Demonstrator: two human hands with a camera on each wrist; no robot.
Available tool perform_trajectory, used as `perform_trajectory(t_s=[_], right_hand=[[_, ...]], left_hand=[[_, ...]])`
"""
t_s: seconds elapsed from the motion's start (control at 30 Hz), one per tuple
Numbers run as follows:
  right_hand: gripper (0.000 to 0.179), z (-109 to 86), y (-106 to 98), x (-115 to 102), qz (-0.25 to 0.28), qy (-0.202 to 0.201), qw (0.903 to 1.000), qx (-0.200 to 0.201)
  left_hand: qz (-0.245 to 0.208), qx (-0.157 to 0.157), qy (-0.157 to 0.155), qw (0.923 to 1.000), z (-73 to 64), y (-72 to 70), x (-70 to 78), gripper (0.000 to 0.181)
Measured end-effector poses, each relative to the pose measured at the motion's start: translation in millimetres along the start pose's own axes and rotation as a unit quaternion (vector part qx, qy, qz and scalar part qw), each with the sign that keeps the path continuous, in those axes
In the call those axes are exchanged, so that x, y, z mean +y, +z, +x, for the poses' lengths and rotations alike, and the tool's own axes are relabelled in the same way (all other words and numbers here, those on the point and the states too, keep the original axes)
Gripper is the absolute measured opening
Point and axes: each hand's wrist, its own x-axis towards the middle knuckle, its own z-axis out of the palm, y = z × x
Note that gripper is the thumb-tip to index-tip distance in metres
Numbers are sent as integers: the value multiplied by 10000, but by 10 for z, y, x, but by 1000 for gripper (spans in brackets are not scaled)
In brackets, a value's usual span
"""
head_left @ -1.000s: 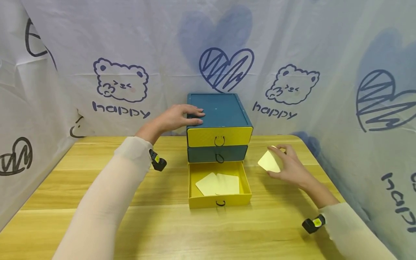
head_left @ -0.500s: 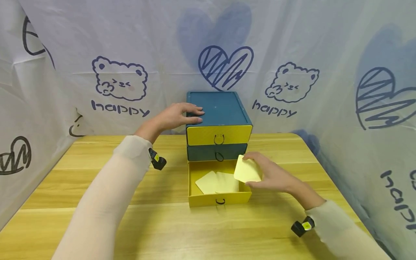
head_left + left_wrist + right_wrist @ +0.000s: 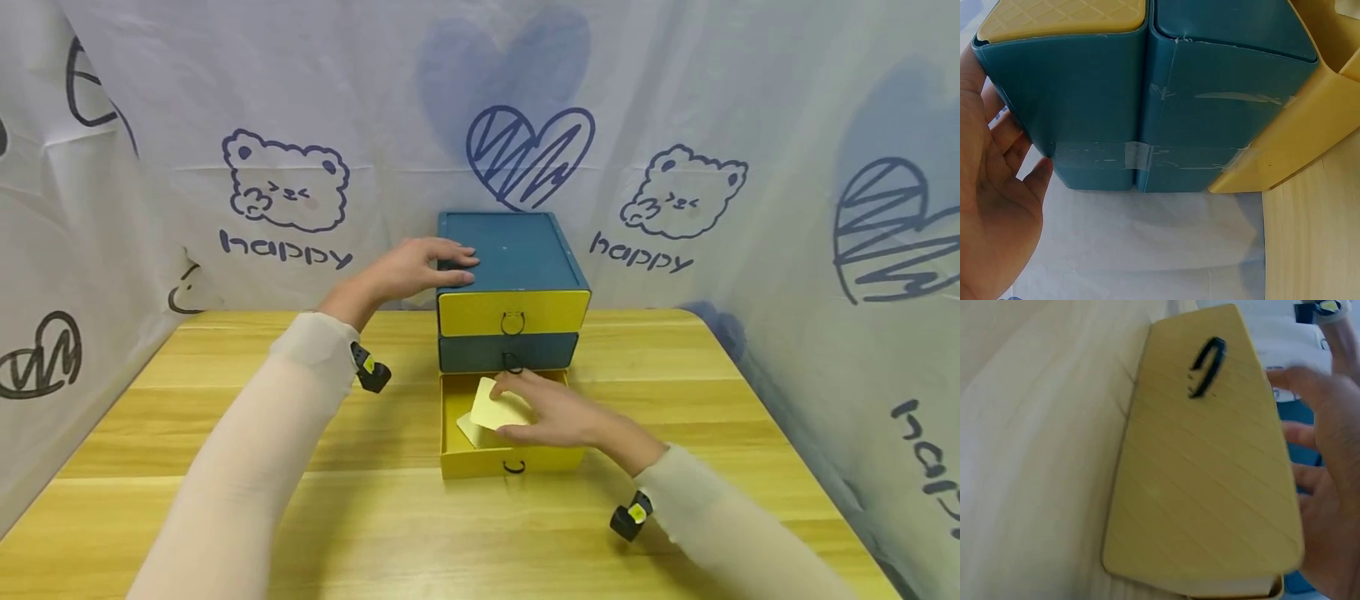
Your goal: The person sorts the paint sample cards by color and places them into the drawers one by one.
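Observation:
My left hand (image 3: pixel 420 267) rests on the left edge of the blue top of a small drawer unit (image 3: pixel 513 250), its fingers lying over the surface. Low in that unit, a yellow drawer (image 3: pixel 468 467) is pulled out. Just over it, my right hand (image 3: pixel 566 412) pinches a pale yellow card (image 3: pixel 493 410) with rounded corners between thumb and fingers. Another pale card (image 3: pixel 469 430) lies in the drawer, partly covered by the held one. In the right wrist view, the drawer front (image 3: pixel 1204 469) hides the card, and the fingers (image 3: pixel 1300 434) reach behind its rim.
Above the open drawer are a closed blue drawer (image 3: pixel 480 353) and a closed yellow drawer (image 3: pixel 472 314), each with a dark loop handle. The unit stands on a wooden table (image 3: pixel 375 525). A printed white cloth (image 3: pixel 405 183) hangs close behind and on both sides.
My right hand has carried the card leftward from the right of the unit to over the open drawer. The left hand has stayed on the unit's top.

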Motion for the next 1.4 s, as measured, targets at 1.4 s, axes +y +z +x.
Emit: perform_trajectory(t_s=[1.4], right_hand=[[57,-734,634,-201,7066,2150,6734,-327]], left_hand=[[173,-446,32,9989,48,-110,58,49]])
